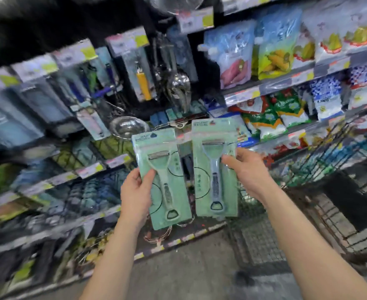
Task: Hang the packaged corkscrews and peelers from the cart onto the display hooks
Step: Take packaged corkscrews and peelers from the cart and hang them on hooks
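A person's two bare forearms are reaching up from the bottom of the frame, each of the hands gripping one packaged peeler in front of a shop display. The left hand [136, 191] is closing its thumb and fingers around the lower left edge of the green-carded left peeler pack [163, 176], which is tilting slightly to the left, its long axis running nearly upright with the blade end at the top. The right hand [246, 171] is pinching the right edge of the right peeler pack [215, 167], which is standing straighter and a little higher, so the two cards are sitting side by side with a narrow gap between them. The wire cart [321, 161] is standing to the right, just beyond the right forearm. Beyond and above the packs, up and to the left, hanging kitchen tools [139, 68] are crowding the display hooks [104, 92], too blurred to pick out a free one. Judging from this, the next move is up and forward, with the card tops leading; the left hand is the nearer to those hooks, while the right is nearer the cart. Bagged goods on the shelves [286, 81] are filling the far right.
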